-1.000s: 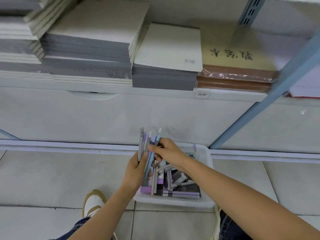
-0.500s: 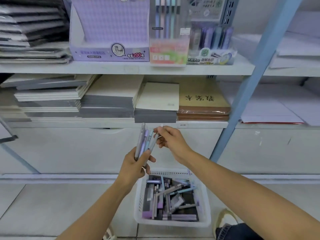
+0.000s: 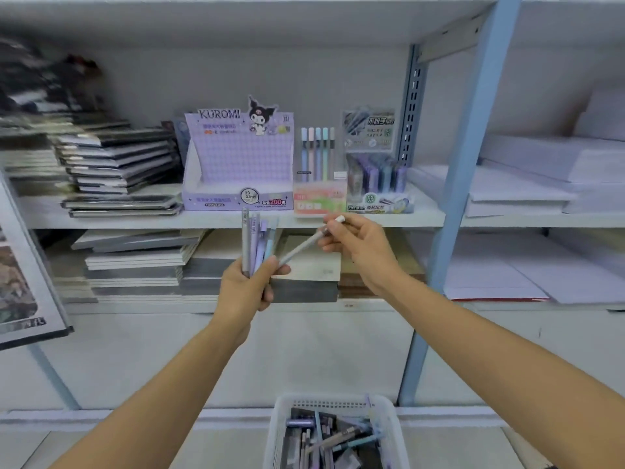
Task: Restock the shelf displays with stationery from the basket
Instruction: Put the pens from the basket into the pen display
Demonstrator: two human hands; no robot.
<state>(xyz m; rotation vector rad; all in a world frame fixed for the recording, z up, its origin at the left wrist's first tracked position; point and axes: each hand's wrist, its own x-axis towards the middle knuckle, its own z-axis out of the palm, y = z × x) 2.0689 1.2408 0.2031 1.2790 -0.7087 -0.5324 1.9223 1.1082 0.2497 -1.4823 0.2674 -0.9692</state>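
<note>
The white perforated plastic basket (image 3: 274,431) is cut off by the lower frame edge. Only its far rim and part of its contents show, and the items inside are too jumbled to count.

The lower ends of the bundle of pastel plastic pens (image 3: 255,238) are hidden inside the left grip (image 3: 248,286), so the pen count cannot be determined.

The right grip (image 3: 358,247) covers a section of the single grey-white pen (image 3: 301,248) near its white tip.

The dark stack at upper left (image 3: 40,82) is blurred beyond identification.

The framed picture (image 3: 23,282) is cut by the left edge.

Small print on the purple cardboard display box (image 3: 236,170) is illegible.
</note>
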